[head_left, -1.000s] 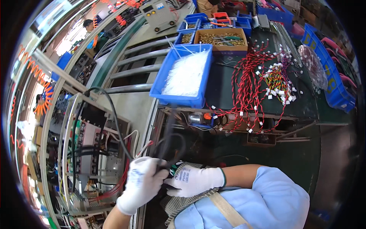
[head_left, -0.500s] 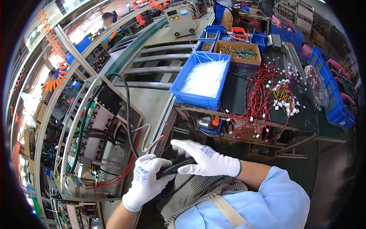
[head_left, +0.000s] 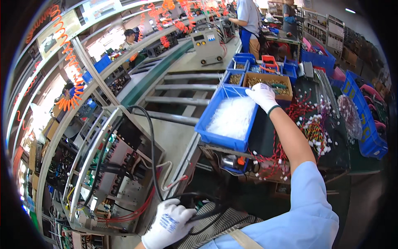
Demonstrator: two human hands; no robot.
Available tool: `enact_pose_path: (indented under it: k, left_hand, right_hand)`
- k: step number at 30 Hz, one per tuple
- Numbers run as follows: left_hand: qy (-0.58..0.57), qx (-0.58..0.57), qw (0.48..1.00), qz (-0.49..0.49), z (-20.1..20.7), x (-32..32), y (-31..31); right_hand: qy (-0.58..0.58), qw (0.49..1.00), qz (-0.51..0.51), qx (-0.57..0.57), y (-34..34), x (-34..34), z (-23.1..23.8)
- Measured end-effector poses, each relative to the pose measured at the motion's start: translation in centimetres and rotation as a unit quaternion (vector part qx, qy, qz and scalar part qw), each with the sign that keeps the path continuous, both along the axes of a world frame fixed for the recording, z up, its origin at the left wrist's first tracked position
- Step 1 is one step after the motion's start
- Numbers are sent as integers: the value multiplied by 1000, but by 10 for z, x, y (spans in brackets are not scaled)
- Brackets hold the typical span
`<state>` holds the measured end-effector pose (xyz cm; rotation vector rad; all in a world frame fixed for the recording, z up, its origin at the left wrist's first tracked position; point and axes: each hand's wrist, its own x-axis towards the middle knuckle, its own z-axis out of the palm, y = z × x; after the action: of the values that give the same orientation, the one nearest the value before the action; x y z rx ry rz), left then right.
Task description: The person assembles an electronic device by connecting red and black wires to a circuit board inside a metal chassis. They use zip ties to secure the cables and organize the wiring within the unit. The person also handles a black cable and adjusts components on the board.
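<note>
The right hand (head_left: 262,94) has left the black cable (head_left: 207,213) and now reaches, fingers loosely curled, into the blue bin (head_left: 215,135) of white cable ties (head_left: 232,118) on the counter (head_left: 265,137), while the left hand (head_left: 170,224) stays clamped on that cable near the lap.

The scene is brightly and evenly lit from overhead, with blown-out glare along the upper left where daylight washes out the background. The fisheye lens bends straight rails and shelves into curves, and a black ring closes off the corners. The centre is sharp, the far rim soft and smeared; shadows under the bench are deep.
</note>
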<state>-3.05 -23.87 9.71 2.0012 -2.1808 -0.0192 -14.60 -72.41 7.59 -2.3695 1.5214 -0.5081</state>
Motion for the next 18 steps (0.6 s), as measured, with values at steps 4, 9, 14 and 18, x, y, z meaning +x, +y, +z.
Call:
enact_pose_path:
  k: [4,9,14,18]
  left_hand:
    - [2,-24,999,-22,-6,-11,-3]
    - [-32,70,997,-28,-8,-1,-6]
    - [56,118,991,-43,-10,14,-3]
    - [105,74,990,-50,-7,10,-16]
  right_hand:
    - [64,994,-71,42,-17,36,-3]
    - [-19,993,-112,31,-36,50,-29]
    - [-408,910,51,53,-51,15,-51]
    - [-590,783,106,164,6,5,-12]
